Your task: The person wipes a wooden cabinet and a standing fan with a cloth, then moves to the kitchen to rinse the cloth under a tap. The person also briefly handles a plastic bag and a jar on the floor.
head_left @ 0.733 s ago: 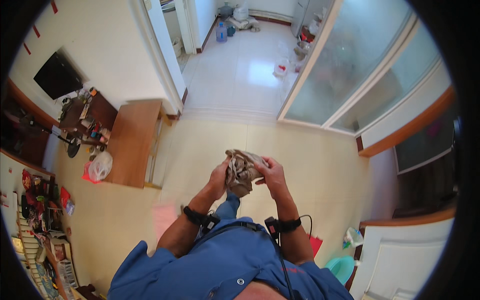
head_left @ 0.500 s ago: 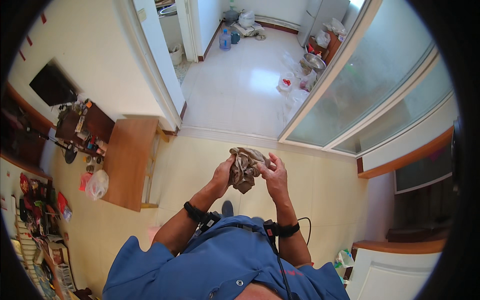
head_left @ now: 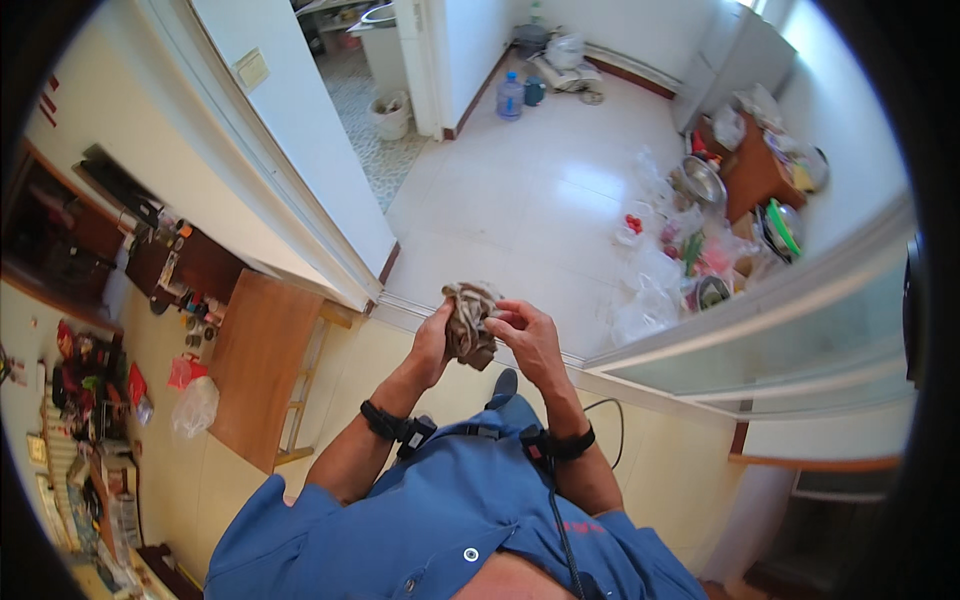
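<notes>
A crumpled brown-and-beige cloth [head_left: 472,322] is bunched up in front of my body at about waist height. My left hand [head_left: 431,342] is closed round its left side, with the fingers mostly hidden behind the folds. From the right, my right hand [head_left: 531,343] pinches the cloth's edge between thumb and bent fingers. Both wrists carry black bands with small devices on them. One shoe [head_left: 506,384] shows on the floor just below the cloth.
A wooden table [head_left: 262,375] stands at the left, a white plastic bag [head_left: 194,408] beside it. Ahead is a doorway with a sliding glass door [head_left: 800,345] on its right. Beyond it, a blue water bottle [head_left: 510,98], plastic bags and a metal basin [head_left: 700,182] lie about.
I have moved forward and turned, so the doorway is closer and more of the far room's right side shows. The cloth stays in both hands.
</notes>
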`<control>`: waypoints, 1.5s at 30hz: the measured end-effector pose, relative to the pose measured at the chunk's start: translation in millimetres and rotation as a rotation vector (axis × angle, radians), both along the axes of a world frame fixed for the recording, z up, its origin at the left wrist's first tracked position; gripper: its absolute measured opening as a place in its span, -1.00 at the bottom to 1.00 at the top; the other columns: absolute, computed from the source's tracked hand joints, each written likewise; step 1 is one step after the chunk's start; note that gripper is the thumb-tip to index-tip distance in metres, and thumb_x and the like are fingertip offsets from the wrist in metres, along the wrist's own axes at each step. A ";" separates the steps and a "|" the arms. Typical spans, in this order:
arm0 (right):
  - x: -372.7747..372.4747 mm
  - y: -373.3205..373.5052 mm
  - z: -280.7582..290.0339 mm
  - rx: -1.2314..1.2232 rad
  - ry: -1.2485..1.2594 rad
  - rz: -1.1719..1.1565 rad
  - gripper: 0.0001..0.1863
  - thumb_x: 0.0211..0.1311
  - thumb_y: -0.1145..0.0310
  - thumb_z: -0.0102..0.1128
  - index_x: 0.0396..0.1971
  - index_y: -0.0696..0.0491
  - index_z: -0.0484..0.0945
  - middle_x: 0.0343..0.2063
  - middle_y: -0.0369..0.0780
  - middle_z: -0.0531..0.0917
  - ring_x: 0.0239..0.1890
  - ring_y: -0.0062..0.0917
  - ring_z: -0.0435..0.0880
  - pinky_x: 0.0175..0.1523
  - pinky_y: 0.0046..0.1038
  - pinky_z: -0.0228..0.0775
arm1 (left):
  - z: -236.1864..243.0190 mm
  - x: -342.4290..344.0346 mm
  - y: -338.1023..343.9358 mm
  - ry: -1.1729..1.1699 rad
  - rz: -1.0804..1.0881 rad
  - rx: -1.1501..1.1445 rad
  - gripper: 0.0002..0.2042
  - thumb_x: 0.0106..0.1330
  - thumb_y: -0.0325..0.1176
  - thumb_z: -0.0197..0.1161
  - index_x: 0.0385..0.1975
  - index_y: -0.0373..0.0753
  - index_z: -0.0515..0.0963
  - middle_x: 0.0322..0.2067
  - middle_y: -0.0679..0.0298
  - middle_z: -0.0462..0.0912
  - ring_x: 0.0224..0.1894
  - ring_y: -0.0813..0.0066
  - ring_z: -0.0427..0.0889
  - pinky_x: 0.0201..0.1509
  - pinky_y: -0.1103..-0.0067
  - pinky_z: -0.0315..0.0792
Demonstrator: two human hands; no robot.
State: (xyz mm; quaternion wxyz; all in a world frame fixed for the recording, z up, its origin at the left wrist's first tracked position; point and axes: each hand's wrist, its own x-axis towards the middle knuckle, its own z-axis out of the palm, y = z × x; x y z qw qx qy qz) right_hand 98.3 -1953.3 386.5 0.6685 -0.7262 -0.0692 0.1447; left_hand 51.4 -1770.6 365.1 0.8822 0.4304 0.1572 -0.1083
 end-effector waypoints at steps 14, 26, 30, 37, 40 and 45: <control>365.6 149.3 9.5 0.077 0.072 0.294 -0.65 0.24 0.47 0.38 0.01 0.21 0.62 -0.44 -0.30 0.70 -0.40 -0.66 0.61 -0.30 -0.57 0.45 | 4.2 329.2 106.8 -0.022 0.373 -0.120 -0.55 0.68 0.00 -0.20 0.19 -0.17 0.50 -0.01 0.27 0.70 -0.03 0.45 0.72 0.07 0.45 0.61; 681.7 302.7 59.1 0.386 0.310 0.299 -0.64 0.27 0.52 0.23 0.07 0.19 0.59 -0.41 -0.37 0.57 -0.49 -0.75 0.50 -0.40 -0.67 0.31 | 59.4 634.8 270.9 -0.054 0.349 -0.129 -0.49 0.69 0.00 -0.34 0.27 -0.19 0.45 0.09 0.24 0.68 0.08 0.40 0.70 0.21 0.37 0.58; 764.8 367.2 55.8 0.486 0.414 0.363 -0.68 0.27 0.52 0.17 0.03 0.17 0.61 -0.39 -0.37 0.57 -0.51 -0.72 0.48 -0.40 -0.64 0.30 | 53.2 705.1 332.3 -0.024 0.414 -0.081 -0.51 0.69 -0.09 -0.33 0.28 -0.26 0.42 0.14 0.15 0.64 0.14 0.32 0.67 0.26 0.34 0.55; 917.9 522.2 34.9 0.581 0.634 0.665 -0.70 0.30 0.49 0.15 0.02 0.11 0.59 -0.38 -0.38 0.61 -0.46 -0.73 0.49 -0.36 -0.65 0.33 | 20.2 811.6 462.2 -0.080 0.652 -0.011 -0.55 0.66 -0.05 -0.08 0.17 -0.29 0.54 0.00 0.21 0.72 -0.03 0.44 0.74 0.08 0.47 0.63; 971.1 599.0 45.8 0.459 0.598 0.835 -0.75 0.34 0.47 0.17 -0.01 0.09 0.61 -0.38 -0.33 0.70 -0.47 -0.75 0.53 -0.39 -0.63 0.35 | 37.3 848.7 512.4 -0.150 0.797 -0.027 -0.56 0.67 -0.07 -0.07 0.17 -0.31 0.53 -0.01 0.22 0.72 -0.04 0.44 0.73 0.08 0.49 0.62; 1010.7 718.4 49.0 0.247 0.354 1.026 -0.59 0.36 0.33 0.32 0.14 0.12 0.52 -0.33 -0.31 0.72 -0.35 -0.73 0.63 -0.34 -0.62 0.42 | 50.9 888.5 594.1 -0.086 1.087 0.167 -0.59 0.67 -0.14 -0.12 0.20 -0.31 0.50 0.03 0.17 0.69 0.00 0.35 0.73 0.12 0.37 0.64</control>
